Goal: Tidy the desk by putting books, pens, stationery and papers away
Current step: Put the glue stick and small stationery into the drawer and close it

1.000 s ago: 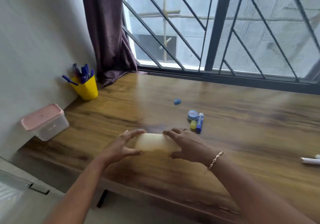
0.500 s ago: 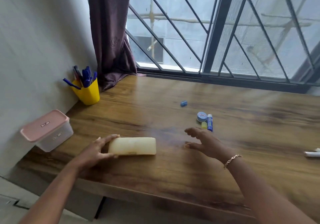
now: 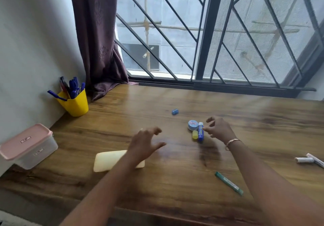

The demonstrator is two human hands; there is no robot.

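Stationery pickup seems our step: right hand (image 3: 219, 128) hovers released beside the blue glue stick (image 3: 200, 134), left hand (image 3: 145, 145) released too. Next we must pinch that stick.

We see a brown wood-grain desk (image 3: 175, 182) with darker streaks, a yellow cup (image 3: 77, 105) of blue pens (image 3: 74, 87), a clear box (image 3: 40, 153) with a pale pink lid (image 3: 24, 140) and a cream case (image 3: 108, 160). We note a blue cap (image 3: 175, 111), a light-blue tin (image 3: 192, 125) labelled white and red, a blue glue stick (image 3: 200, 133), a green pen (image 3: 228, 183) and white markers (image 3: 304, 159). The curtain (image 3: 98, 33) is purple with a faint motif, the window grille (image 3: 208, 33) black diagonals.
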